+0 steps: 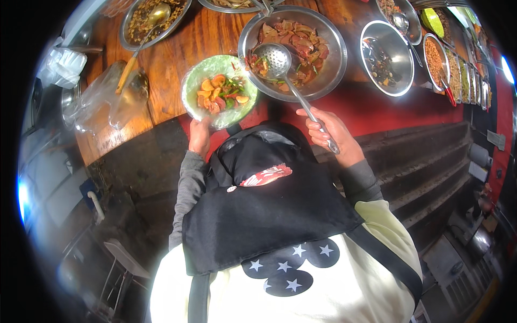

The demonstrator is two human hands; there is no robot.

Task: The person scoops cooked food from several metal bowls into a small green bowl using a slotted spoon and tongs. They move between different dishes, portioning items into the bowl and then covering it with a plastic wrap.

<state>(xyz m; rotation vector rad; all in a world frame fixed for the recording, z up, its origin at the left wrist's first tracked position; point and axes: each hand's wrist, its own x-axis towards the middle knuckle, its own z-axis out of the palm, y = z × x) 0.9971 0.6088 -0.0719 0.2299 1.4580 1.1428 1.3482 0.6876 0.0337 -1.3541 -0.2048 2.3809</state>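
Note:
My left hand (pixel 200 137) grips the near rim of a green bowl (pixel 247 105) lined with clear plastic film. Sliced food with green pepper pieces (pixel 222 95) lies in it. My right hand (pixel 337 135) is closed round the handle of a perforated metal ladle (pixel 274 60). The ladle's head is over the left part of a large steel basin (pixel 337 70), with some food beside or in it. Reddish sliced meat in sauce (pixel 297 40) fills much of the basin's bottom. The green bowl stands close to the basin's left side.
A steel bowl of sauce (pixel 139 12) with a wooden-handled ladle (pixel 127 74) is at the back left, near a clear plastic bag (pixel 101 101). To the right stand a steel bowl with dark remnants (pixel 398 52), a bowl of orange bits (pixel 434 56) and several topping trays (pixel 464 76).

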